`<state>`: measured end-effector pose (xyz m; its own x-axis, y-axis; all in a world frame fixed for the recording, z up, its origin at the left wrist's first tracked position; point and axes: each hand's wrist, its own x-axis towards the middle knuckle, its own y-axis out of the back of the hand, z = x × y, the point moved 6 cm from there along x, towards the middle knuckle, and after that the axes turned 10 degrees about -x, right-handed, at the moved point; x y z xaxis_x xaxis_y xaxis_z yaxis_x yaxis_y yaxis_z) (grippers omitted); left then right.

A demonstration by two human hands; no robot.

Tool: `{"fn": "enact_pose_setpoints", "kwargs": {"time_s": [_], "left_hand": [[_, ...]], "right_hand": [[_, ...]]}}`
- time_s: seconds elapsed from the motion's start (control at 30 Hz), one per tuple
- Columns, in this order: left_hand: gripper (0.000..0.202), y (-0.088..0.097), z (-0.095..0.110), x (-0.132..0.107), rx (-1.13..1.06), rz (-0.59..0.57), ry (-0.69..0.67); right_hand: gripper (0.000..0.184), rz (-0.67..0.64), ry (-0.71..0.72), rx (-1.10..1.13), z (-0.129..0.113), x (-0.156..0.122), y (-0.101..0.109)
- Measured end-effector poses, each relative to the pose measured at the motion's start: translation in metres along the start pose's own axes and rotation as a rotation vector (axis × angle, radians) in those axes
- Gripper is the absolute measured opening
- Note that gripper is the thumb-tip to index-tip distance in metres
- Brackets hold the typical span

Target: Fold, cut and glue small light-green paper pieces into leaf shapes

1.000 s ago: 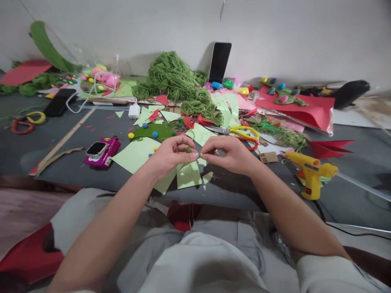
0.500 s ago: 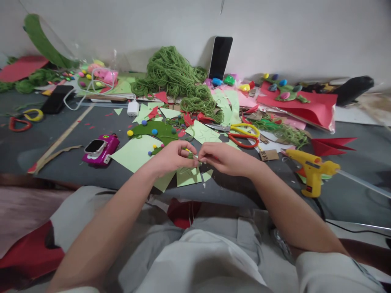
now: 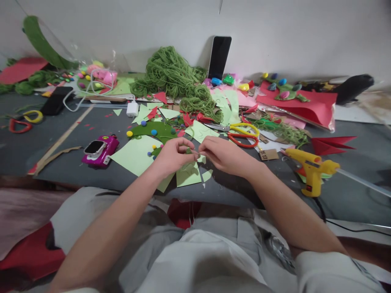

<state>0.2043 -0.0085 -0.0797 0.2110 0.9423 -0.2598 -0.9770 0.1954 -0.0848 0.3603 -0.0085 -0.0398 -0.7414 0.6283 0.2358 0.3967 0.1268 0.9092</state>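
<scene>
My left hand (image 3: 175,156) is closed in a pinch, with a small green piece (image 3: 188,151) showing between thumb and fingers. Its exact kind is too small to tell. Fingertip to fingertip with it, my right hand (image 3: 219,154) is also pinched shut; whatever sits in its fingers is hidden. Beneath the hands lie a pale green paper sheet (image 3: 131,152) and a smaller pale green paper piece (image 3: 189,178) with drawn lines. Just beyond them is a dark green curved felt piece (image 3: 163,131) dotted with coloured pompoms. Scissors (image 3: 244,134) with yellow and red handles lie beyond my right hand.
A yellow glue gun (image 3: 313,165) rests at the right, its cord running off the edge. A purple case with a watch (image 3: 100,150) is at the left. Green yarn (image 3: 174,73), a propped phone (image 3: 220,57) and red paper (image 3: 299,101) line the back.
My right hand has risen slightly and its fingers have turned a little. My left hand has shifted only slightly, and both fingertips still meet. Nothing on the table has moved.
</scene>
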Motion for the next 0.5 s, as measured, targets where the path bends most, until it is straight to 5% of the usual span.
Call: {"fn": "enact_pose_setpoints", "kwargs": {"time_s": [0.2,0.37,0.4,0.5], "left_hand": [[0.034,0.001,0.008,-0.002,-0.016,0.025,-0.123],[0.034,-0.001,0.014,-0.006,0.009,0.031,-0.192],[0.034,-0.001,0.013,-0.007,0.014,0.03,-0.195],[0.034,-0.003,0.012,-0.008,0.013,0.02,-0.195]], "right_hand": [[0.011,0.161,-0.063,0.168,-0.013,-0.012,0.029],[0.018,0.154,-0.248,0.318,-0.03,-0.087,0.018],[0.021,0.231,-0.352,0.283,-0.025,-0.11,0.016],[0.027,0.776,-0.861,-0.067,0.001,-0.203,0.029]]}}
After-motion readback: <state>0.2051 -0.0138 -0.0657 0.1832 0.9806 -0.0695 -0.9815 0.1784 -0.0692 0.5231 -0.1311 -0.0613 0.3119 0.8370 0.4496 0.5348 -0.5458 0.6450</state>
